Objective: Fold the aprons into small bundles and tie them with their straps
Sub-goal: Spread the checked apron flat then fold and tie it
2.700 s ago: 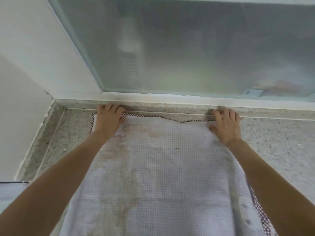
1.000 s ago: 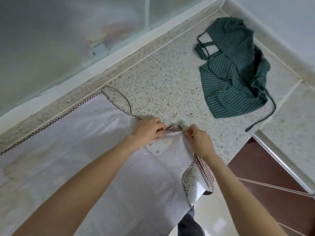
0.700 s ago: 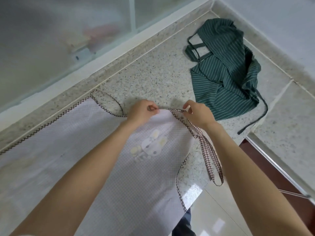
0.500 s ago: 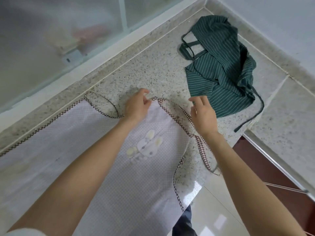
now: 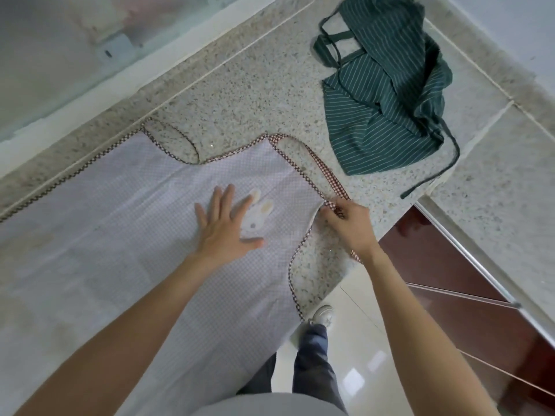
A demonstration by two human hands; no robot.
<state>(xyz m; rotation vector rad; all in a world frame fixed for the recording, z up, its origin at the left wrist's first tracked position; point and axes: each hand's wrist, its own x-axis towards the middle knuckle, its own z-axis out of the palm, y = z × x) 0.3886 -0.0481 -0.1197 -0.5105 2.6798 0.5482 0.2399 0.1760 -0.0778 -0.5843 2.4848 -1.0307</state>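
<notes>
Head view: with the pale checked cloth apron (image 5: 144, 235) pinned by the left hand (image 5: 226, 226), fingers spread flat, and its checked neck strap (image 5: 322, 166) pinched by the right hand (image 5: 350, 225), the overhanging cloth could be dragged off the speckled stone desk (image 5: 240, 94) at its near edge.

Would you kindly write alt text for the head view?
A left hand presses flat on a pale checked apron spread on a speckled counter, while the right hand pinches its strap. A green striped apron lies crumpled beyond.
</notes>
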